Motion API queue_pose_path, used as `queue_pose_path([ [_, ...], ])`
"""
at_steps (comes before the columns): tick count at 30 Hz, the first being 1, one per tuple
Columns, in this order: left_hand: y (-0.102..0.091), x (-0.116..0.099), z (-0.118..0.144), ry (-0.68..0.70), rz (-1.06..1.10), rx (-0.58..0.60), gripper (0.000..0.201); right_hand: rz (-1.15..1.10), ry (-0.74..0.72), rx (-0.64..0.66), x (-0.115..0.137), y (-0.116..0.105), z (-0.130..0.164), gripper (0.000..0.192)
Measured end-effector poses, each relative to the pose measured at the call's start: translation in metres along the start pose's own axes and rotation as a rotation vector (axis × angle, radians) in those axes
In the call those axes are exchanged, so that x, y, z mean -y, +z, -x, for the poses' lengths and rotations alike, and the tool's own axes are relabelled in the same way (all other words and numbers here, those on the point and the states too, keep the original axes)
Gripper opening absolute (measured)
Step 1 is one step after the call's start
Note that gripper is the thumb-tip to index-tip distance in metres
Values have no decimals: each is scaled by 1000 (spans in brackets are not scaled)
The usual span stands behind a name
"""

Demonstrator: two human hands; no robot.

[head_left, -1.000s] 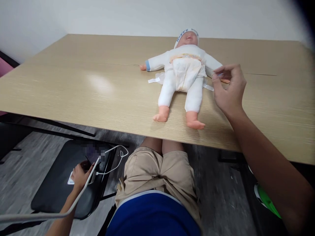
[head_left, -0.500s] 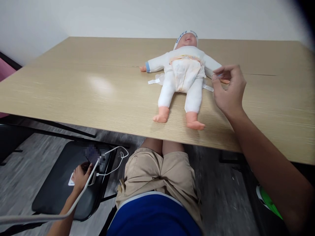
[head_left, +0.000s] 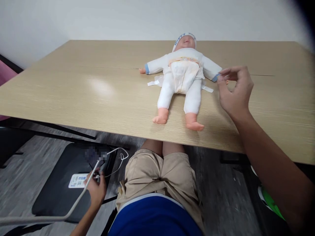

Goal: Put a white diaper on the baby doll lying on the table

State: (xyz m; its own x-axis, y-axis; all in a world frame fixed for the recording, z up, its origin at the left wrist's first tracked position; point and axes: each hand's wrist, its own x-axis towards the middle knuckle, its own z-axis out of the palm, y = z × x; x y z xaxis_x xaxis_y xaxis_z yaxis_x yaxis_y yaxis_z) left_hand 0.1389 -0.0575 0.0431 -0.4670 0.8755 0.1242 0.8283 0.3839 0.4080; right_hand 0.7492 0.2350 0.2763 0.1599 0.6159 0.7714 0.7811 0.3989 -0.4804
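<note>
A baby doll lies on its back on the table, in white clothing with blue cuffs and a printed cap. An unfastened diaper covers its front, side tabs spread on the tabletop. My right hand hovers beside the doll's hand at right, fingers loosely curved, thumb and fingertips slightly apart, nothing visible between them. Low at left, my left hand is over the chair seat, fingers closed around the plug end of a thin white cable. A white printed card lies beside it.
The wooden table has its near edge above my knees. A black chair stands at left. A thick pale cable crosses in front of my left forearm. A pixelated patch hides something on the seat. Something green shows at lower right.
My left hand has moved right across the seat, uncovering the printed card. My right hand has shifted slightly right and down, showing more of the doll's blue cuff. The doll stays put.
</note>
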Motion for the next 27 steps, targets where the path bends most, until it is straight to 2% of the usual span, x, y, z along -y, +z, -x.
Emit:
queue_pose_path([
  [1, -4, -19, 16, 118, 117, 14, 33, 21, 3, -10, -7, -5, 1, 14],
  [3, -15, -63, 42, 436, 314, 116, 15, 82, 35, -22, -24, -17, 5, 15],
  [5, -31, -115, 52, 812, 465, 232, 26, 158, 100, -9, -41, -28, 8, 16],
  [6, -40, -145, 51, 1035, 533, 251, 29, 192, 138, 6, -49, -33, 9, 17],
  [9, -74, -251, 24, 1491, 598, 81, 22, 261, 251, 98, -67, -38, 8, 19],
  [10, -85, -290, 8, 1510, 598, 28, 21, 277, 294, 139, -70, -37, 7, 18],
  [13, -105, -408, -52, 1320, 507, 171, 23, 296, 404, 242, -74, -26, -1, 19],
  [15, -101, -476, -100, 1213, 529, 195, 29, 278, 425, 280, -75, -17, -7, 23],
  [17, -84, -529, -149, 1187, 512, 169, 30, 251, 413, 316, -76, -9, -12, 26],
  [19, -63, -563, -193, 1165, 445, 171, 30, 223, 408, 361, -76, -4, -14, 30],
  [22, -42, -590, -238, 1186, 315, 237, 38, 183, 400, 426, -72, 1, -14, 39],
  [24, -36, -600, -253, 1224, 267, 270, 43, 164, 387, 464, -68, 5, -13, 44],
  [27, -33, -609, -262, 1285, 211, 318, 42, 163, 409, 533, -64, 12, -15, 48],
])
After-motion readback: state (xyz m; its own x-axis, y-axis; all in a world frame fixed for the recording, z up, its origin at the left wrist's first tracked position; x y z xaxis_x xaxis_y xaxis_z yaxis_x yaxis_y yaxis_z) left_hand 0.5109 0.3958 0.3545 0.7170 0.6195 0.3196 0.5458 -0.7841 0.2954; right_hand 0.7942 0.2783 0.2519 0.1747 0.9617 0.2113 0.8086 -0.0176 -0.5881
